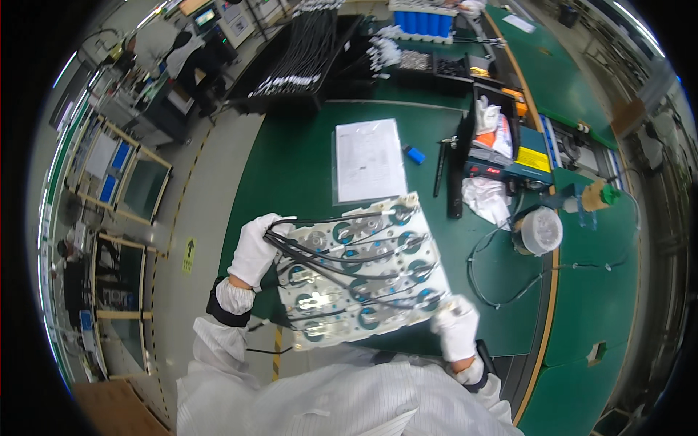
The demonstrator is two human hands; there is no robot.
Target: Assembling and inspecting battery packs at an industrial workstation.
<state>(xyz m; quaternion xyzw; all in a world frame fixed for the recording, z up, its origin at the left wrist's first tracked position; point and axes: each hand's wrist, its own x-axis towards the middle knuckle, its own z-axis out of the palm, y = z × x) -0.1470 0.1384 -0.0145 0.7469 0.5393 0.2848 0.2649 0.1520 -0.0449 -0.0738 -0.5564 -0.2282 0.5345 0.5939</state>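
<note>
In a white glove, my left hand (pixel 256 251) is closed around a bundle of black cables (pixel 320 263) at the left edge of a white plastic frame (pixel 298 336). The cables fan out to the right across the frame, which carries several round teal-rimmed cells with clear and metal pieces over them. My right hand (pixel 456 328), also gloved and slightly blurred, is curled closed by the frame's lower right corner; what its fingers hold, if anything, is hidden. The frame lies tilted on the green table (pixel 291 163) near its front edge. Loose cable ends stick out below my left wrist.
Beyond the frame lie a sleeved paper sheet (pixel 369 161) and a small blue object (pixel 414 154). At right stand a teal device (pixel 527 171) and a white tub (pixel 539 231) beside looped tubing. A black bin of cables (pixel 291 94) stands far left. Another person (pixel 190 62) works beyond.
</note>
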